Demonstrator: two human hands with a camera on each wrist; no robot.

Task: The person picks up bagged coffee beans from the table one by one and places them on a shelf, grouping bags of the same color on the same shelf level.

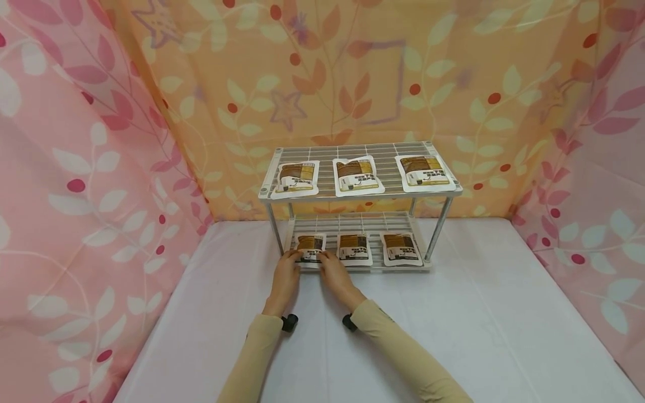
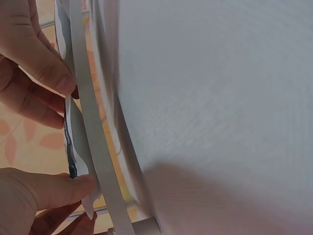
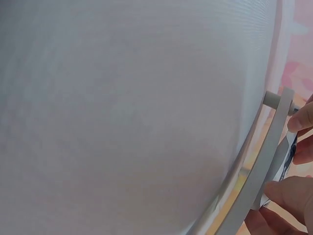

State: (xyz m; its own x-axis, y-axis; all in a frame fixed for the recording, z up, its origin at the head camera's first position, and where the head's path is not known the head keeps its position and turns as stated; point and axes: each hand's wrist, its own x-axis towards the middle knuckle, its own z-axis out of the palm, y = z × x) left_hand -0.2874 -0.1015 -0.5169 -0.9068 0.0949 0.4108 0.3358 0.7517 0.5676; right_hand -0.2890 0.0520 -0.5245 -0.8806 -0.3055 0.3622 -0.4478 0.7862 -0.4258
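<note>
A white-edged food pouch with a brown and yellow print [image 1: 311, 244] lies at the left end of the lower wire shelf [image 1: 375, 268]. My left hand [image 1: 285, 278] pinches its left edge, thumb and fingers bent around the border in the left wrist view. On the other side my right hand [image 1: 336, 279] pinches the right edge, its thumb [image 3: 279, 190] at the near lower border. The pouch's near edge overlaps the shelf's front bar in both wrist views. Beside the right hand lies a matching middle pouch [image 1: 354, 249].
Another pouch [image 1: 401, 249] lies at the lower right. Three similar pouches, left [image 1: 295, 179], middle [image 1: 356, 175] and right [image 1: 424, 173], lie on the upper wire shelf [image 1: 322, 197]. Metal posts [image 1: 438, 229] join the shelves. The rack stands on a white-covered table [image 1: 484, 313] before patterned cloth.
</note>
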